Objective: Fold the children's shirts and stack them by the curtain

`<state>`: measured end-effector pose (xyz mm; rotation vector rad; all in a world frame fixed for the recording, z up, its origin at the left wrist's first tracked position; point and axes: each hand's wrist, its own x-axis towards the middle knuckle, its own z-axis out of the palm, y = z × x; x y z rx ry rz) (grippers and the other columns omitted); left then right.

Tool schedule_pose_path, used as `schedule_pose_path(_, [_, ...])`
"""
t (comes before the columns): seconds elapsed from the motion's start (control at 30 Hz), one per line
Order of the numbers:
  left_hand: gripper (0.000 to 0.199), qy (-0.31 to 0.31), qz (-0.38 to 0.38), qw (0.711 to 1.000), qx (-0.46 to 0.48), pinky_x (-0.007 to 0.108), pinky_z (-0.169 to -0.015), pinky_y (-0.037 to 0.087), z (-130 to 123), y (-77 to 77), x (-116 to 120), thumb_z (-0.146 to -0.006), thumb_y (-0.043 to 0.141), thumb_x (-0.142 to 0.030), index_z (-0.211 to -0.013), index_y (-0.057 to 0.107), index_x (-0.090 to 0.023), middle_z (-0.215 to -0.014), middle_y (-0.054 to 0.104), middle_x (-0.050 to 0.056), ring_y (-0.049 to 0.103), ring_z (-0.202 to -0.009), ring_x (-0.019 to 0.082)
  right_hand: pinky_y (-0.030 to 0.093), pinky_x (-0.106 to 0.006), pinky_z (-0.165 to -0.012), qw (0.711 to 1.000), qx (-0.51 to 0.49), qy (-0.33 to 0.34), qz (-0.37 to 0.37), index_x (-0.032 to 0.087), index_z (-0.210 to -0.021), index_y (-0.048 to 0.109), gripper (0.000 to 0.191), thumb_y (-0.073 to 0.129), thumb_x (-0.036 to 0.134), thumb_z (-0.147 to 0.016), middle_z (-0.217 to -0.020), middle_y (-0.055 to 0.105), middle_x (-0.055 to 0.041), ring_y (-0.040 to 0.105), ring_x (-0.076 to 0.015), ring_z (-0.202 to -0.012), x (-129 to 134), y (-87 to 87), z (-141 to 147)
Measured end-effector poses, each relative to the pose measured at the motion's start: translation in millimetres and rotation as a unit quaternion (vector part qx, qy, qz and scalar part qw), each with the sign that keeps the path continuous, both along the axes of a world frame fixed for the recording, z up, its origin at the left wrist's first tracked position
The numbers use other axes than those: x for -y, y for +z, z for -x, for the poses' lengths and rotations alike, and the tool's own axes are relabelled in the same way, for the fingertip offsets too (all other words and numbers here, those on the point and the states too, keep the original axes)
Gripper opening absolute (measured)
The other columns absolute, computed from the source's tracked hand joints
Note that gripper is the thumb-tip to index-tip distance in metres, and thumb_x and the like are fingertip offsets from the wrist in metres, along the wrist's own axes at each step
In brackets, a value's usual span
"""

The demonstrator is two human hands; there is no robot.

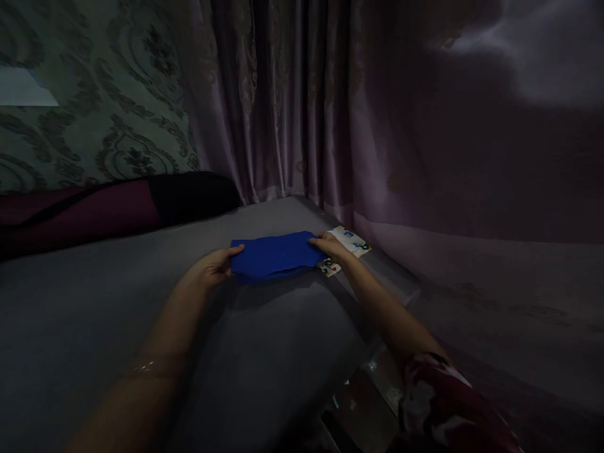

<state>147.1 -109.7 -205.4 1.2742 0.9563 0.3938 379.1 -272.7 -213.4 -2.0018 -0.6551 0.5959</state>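
Observation:
A folded blue cloth (278,255) is stretched flat between my two hands, a little above the grey surface. My left hand (218,263) pinches its left end, thumb on top and the other fingers underneath. At the right end, my right hand (330,245) grips the cloth the same way, with the fingers below partly hidden. Just behind and under my right hand lies a white printed cloth or paper (352,242) with small coloured figures; part of it is covered by my hand and the blue cloth.
The wide grey surface (117,302) looks like a mattress. A long maroon and black bundle (189,196) lies along the patterned wall. Purple curtains (283,113) hang at the back and right. Dim, glossy objects (363,402) sit below the front edge, too dark to name.

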Motion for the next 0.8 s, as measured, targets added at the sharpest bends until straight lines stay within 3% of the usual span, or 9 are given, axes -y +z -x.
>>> schedule_pose_path(0.1, [0.029, -0.029, 0.077, 0.994, 0.071, 0.029, -0.075, 0.059, -41, -5.2, 25, -0.089, 0.056, -0.015, -0.116, 0.057, -0.021, -0.1, 0.071, 0.007, 0.07, -0.084, 0.016, 0.051, -0.018, -0.058, 1.0, 0.006, -0.007, -0.003, 0.014, -0.093, 0.071, 0.017, 0.059, 0.016, -0.081, -0.075, 0.072, -0.0016, 0.065, -0.0113, -0.062, 28, 7.3, -38])
schedule_pose_path(0.23, [0.039, -0.085, 0.103, 0.984, 0.12, 0.034, -0.079, 0.059, -91, -15.5, 48, -0.091, 0.053, -0.016, -0.127, 0.051, -0.028, -0.114, 0.068, 0.007, 0.069, -0.09, 0.017, 0.054, -0.02, -0.065, 0.999, 0.025, -0.036, 0.002, 0.016, -0.108, 0.069, 0.028, 0.06, 0.016, -0.081, -0.084, 0.074, -0.0026, 0.067, -0.0123, -0.069, 52, 9.4, -86])
schedule_pose_path(0.43, [0.043, -0.056, 0.154, 0.97, 0.179, 0.036, -0.083, 0.058, -152, -28.3, 79, -0.092, 0.047, -0.011, -0.13, 0.05, -0.029, -0.118, 0.066, 0.006, 0.069, -0.091, 0.015, 0.056, -0.024, -0.07, 0.998, 0.002, -0.056, -0.014, 0.016, -0.119, 0.065, 0.036, 0.059, 0.014, -0.084, -0.096, 0.074, -0.0058, 0.069, -0.0124, -0.072, 69, 0.0, -136])
schedule_pose_path(0.6, [0.045, -0.026, 0.183, 0.96, 0.212, 0.035, -0.086, 0.056, -181, -48.2, 97, -0.093, 0.045, -0.011, -0.134, 0.047, -0.03, -0.127, 0.063, 0.006, 0.068, -0.099, 0.015, 0.055, -0.028, -0.079, 0.998, 0.032, -0.055, 0.004, 0.017, -0.121, 0.065, 0.038, 0.061, 0.011, -0.083, -0.104, 0.073, -0.0081, 0.07, -0.015, -0.082, 72, -4.7, -158])
schedule_pose_path(0.8, [0.045, 0.043, 0.179, 0.951, 0.249, 0.029, -0.095, 0.051, -194, -73.5, 109, -0.092, 0.046, -0.008, -0.132, 0.05, -0.028, -0.134, 0.059, 0.005, 0.061, -0.113, 0.013, 0.054, -0.033, -0.085, 0.992, 0.119, -0.02, 0.041, 0.013, -0.115, 0.068, 0.033, 0.064, 0.01, -0.082, -0.105, 0.073, -0.0111, 0.07, -0.0168, -0.084, 66, -6.3, -180])
